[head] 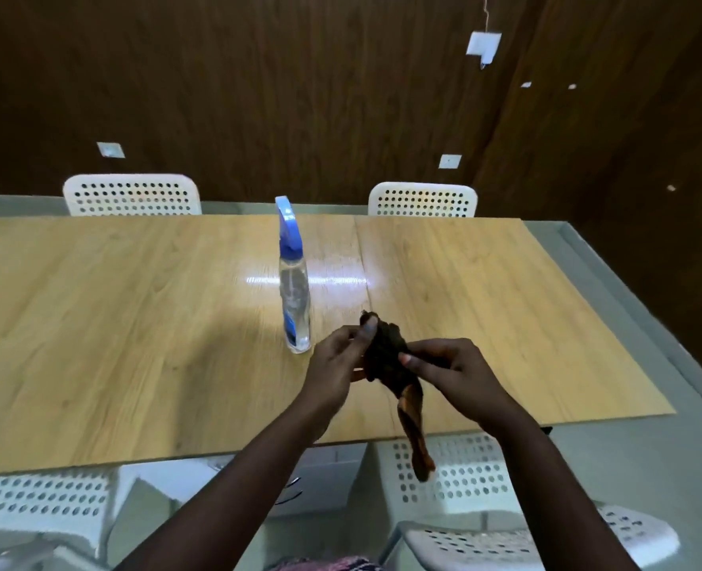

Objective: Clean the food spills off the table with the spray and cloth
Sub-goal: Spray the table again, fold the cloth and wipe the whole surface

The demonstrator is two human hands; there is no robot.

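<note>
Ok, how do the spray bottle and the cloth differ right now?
The spray bottle stands upright on the table, untouched; the cloth is held above it by both hands, left and right. The bottle is clear with a blue top; the cloth is dark, bunched, one end dangling.

table (135,323): light wood-grain laminate, smooth, glossy; you can see glare beside the bottle
spray bottle (295,307): clear glossy plastic body, blue plastic trigger head
cloth (386,356): dark brown fabric you're holding, matt, rough, crumpled
chairs (131,195): white perforated, smooth, slight sheen
wall (299,96): dark wood-look panelling, satin
</note>
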